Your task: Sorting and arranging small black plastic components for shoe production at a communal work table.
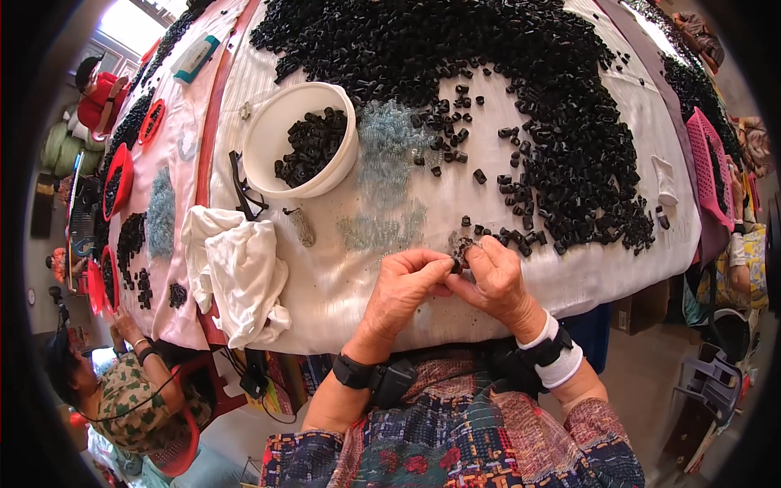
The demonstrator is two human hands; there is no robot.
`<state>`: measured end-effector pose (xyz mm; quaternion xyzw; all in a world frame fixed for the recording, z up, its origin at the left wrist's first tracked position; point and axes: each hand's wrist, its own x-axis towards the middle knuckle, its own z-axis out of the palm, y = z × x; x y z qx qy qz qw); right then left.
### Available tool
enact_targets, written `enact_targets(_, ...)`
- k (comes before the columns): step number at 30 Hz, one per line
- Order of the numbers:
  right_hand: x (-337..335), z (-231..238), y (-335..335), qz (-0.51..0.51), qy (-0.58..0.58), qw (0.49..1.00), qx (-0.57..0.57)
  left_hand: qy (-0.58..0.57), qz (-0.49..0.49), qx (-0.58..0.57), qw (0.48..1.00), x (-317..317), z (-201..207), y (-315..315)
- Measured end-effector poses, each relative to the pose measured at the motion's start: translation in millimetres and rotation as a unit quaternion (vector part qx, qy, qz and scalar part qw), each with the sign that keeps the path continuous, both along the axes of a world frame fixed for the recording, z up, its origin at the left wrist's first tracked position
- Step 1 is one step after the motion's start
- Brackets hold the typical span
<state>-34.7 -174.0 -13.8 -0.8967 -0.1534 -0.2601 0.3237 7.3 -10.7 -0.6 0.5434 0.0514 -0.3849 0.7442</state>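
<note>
My left hand (400, 291) and my right hand (500, 283) meet at the near side of the cloth-covered table. The right hand's thumb and fingers are closed round a small black plastic part (460, 259). Against it press the left hand's pinched fingertips; whatever lies between them is too small to make out. Just beyond the hands is a scatter of pale blue, wiry-looking small pieces (382, 226), with a denser heap (392, 134) farther off. Loose black parts (517, 238) lie by the right hand and join a large black pile (573, 163).
A white bowl (348, 154) of black parts stands left of centre. Nearer me are a crumpled white cloth (237, 268), a small see-through bag (303, 228) and a black strap (242, 187). Co-workers sit at left, one in a patterned shirt (134, 407). A pink basket (704, 163) is at right.
</note>
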Motion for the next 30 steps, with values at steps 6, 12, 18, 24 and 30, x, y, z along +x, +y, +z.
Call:
enact_targets(6,2,-4,0,0.007,0.005,1.0,-0.004,-0.001,0.003,-0.013,1.0,1,-7,0)
enact_targets(12,3,3,1,0.008,0.01,1.0,-0.021,-0.019,0.006,-0.008,1.0,0,-5,0)
enact_targets(18,4,-2,0,0.018,-0.029,0.999,-0.035,-0.035,0.013,-0.01,0.999,-1,-8,-5)
enact_targets(24,3,-1,1,-0.021,-0.019,1.0,0.003,0.052,0.026,-0.047,0.997,6,2,-2)
enact_targets(30,2,0,1,0.006,-0.03,0.999,-0.019,-0.03,-0.032,0.031,0.999,2,4,-3)
